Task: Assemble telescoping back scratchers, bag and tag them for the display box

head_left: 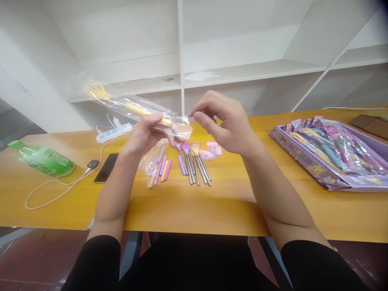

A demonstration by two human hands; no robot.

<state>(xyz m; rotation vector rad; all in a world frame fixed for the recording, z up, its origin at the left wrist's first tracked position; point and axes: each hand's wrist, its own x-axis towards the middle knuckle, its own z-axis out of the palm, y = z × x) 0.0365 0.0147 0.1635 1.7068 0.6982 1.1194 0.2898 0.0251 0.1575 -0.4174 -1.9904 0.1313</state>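
My left hand (145, 131) grips a clear plastic bag (121, 101) with a yellow back scratcher (138, 110) inside, its claw end up at the left. A small card shows at the bag's right end. There, my right hand (222, 121) pinches with thumb and forefinger at the bag's edge; whether film lies between the fingertips is hard to make out. Below, on the table, lie several metal-rod back scratchers (195, 165) with purple, pink and yellow claws. Left of them are coloured handle tubes (163, 167), some under clear film. Small pink cards (212, 151) lie behind the rods.
At the right stands a purple display box (315, 171) full of bagged back scratchers. A green bottle (45, 158) lies at the left, near a black phone (106, 167), a white cable (57, 188) and a power strip (113, 132). White shelves (182, 48) rise behind the table.
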